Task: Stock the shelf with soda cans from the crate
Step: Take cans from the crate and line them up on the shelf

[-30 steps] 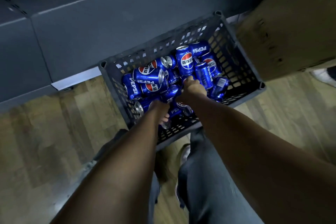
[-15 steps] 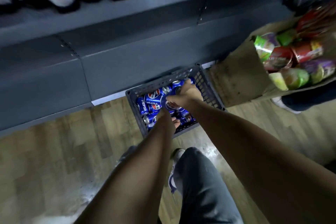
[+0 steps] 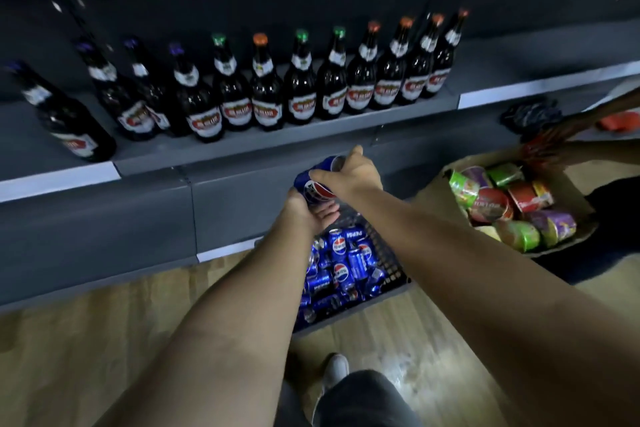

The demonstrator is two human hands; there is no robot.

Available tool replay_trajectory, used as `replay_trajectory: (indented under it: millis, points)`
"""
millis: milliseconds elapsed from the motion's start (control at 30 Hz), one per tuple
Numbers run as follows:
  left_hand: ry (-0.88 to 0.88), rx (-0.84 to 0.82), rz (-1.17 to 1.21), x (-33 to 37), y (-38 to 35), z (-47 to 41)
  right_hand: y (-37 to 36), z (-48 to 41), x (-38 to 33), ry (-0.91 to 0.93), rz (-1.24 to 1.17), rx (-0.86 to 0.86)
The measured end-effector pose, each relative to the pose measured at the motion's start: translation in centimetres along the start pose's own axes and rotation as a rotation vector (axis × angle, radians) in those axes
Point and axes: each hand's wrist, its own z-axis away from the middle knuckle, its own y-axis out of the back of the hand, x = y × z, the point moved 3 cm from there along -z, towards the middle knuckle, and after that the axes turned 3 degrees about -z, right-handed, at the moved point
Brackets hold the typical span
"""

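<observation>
item: can point(image 3: 316, 186), blue with a red, white and blue round logo. location: held in the air between both hands, above the crate and in front of the lower face of the shelf point(image 3: 242, 149), a little below its front edge. it lies tilted, its silver top pointing up and away. whether a second can sits behind it, i cannot tell.

item: right hand point(image 3: 351, 173). closed over the can from above, fingers curled round its upper side.

item: left hand point(image 3: 311, 212). palm up beneath the can, fingers curled round its underside, cradling it.

item: crate point(image 3: 394, 274), dark plastic with mesh walls. on the floor against the base of the shelving, directly under the hands, partly hidden by the left forearm.

item: loose cans point(image 3: 341, 262), same blue kind, heaped in the crate at all angles, some on their sides.

item: bottles point(image 3: 266, 99), dark glass, red and white labels, caps purple, green and orange. one row, upright, along the shelf, left to right; blurred.

item: cardboard box point(image 3: 436, 194), open, on the floor just to the right of the crate.

item: snack tubs point(image 3: 502, 206), green, red and purple, piled in the box.

item: another person's hand point(image 3: 550, 146), blurred, at the far edge of the box.

item: floor point(image 3: 104, 357), pale wood boards.

item: shoe point(image 3: 335, 368), light, below the crate, beside a grey trouser leg.
</observation>
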Motion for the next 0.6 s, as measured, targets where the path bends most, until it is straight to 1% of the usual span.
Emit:
replay_trajectory:
  millis: [100, 233, 367, 467, 600]
  points:
    - [-0.069, -0.015, 0.048, 1.9, -1.4, 2.0, 2.1, 0.6, -2.4, 0.065, -0.014, 0.002]
    - [-0.096, -0.029, 0.138, 4.1, -2.7, 3.7, 4.3, 1.5, -4.4, 0.107, -0.068, 0.023]
    - [-0.171, -0.071, 0.162, 5.8, -3.2, 5.3, 5.3, 2.3, -5.1, 0.117, -0.157, 0.059]
    - [-0.191, -0.079, 0.187, 6.6, -3.5, 6.2, 5.8, 3.0, -5.5, 0.157, -0.175, 0.075]
    - [-0.196, -0.151, 0.237, 6.7, -3.5, 6.8, 6.4, 4.0, -5.8, 0.195, -0.193, 0.090]
